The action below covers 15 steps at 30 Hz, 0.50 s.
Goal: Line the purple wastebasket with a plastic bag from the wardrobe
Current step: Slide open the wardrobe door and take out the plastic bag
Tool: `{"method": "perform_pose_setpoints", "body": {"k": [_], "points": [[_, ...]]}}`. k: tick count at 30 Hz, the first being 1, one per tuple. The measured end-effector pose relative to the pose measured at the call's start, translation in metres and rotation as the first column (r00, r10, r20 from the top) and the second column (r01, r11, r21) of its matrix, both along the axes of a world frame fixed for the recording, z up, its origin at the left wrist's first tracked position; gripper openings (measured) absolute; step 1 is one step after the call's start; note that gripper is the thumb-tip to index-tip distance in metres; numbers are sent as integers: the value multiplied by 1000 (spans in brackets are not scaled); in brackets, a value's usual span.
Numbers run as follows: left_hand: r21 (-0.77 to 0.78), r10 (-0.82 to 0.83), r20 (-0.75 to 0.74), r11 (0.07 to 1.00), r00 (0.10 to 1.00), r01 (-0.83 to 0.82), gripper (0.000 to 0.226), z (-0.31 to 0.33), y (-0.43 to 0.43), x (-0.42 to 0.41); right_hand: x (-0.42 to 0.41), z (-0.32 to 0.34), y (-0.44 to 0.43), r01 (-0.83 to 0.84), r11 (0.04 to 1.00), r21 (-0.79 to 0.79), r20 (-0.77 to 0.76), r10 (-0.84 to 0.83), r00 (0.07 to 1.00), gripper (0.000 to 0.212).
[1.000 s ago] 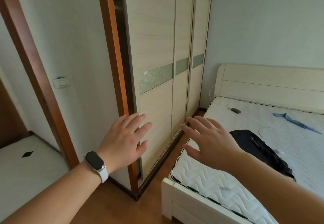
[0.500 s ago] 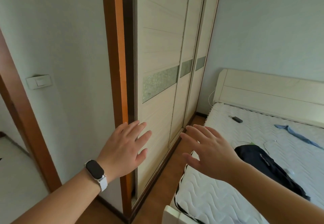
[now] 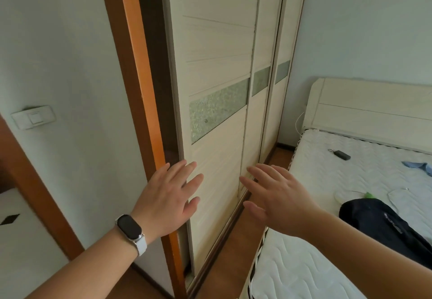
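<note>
Both my hands are raised in front of the wardrobe [image 3: 217, 111], palms facing its cream sliding doors. My left hand [image 3: 167, 201], with a smartwatch [image 3: 129, 228] on a white strap at the wrist, is flat with the fingers spread, over the left edge of the nearest sliding door [image 3: 217, 181], just beside the orange wooden frame [image 3: 142, 102]. I cannot tell whether the fingertips touch the panel. A narrow dark gap shows between that frame and the door edge. My right hand [image 3: 278, 199] is open too, fingers fanned apart and holding nothing, in front of the seam where the nearest door meets the next one. Each door carries a band of frosted, patterned glass [image 3: 217, 109] across its middle.

The plastic bag and the purple wastebasket are not in view; only the wardrobe's closed fronts show.

To the right stands a bed with a bare quilted white mattress [image 3: 327, 177] and a pale headboard [image 3: 374, 107]. On the mattress lie a dark bag [image 3: 378, 224] near its left edge, a small black device [image 3: 342, 154] toward the headboard, and a blue cloth [image 3: 418, 166] at the frame's right edge. A light switch [image 3: 34, 117] sits on the wall left of the wardrobe.
</note>
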<state>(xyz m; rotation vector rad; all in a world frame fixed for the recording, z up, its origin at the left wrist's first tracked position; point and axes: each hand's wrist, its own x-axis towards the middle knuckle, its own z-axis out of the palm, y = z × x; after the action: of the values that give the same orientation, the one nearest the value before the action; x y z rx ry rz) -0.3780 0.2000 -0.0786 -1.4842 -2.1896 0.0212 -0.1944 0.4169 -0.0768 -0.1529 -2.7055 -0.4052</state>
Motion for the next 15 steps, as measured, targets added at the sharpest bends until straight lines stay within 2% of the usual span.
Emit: {"method": "perform_pose_setpoints", "body": {"k": [8,15], "points": [[-2,223,-16,975,975,-223,48,25,55,-9,-55,9,87,-213,976,-42,-37,212,977,57],[104,371,96,919,924,-380,54,30,79,-7,-102,12,128,-322,943,-88,-90,314,945,57]]}}
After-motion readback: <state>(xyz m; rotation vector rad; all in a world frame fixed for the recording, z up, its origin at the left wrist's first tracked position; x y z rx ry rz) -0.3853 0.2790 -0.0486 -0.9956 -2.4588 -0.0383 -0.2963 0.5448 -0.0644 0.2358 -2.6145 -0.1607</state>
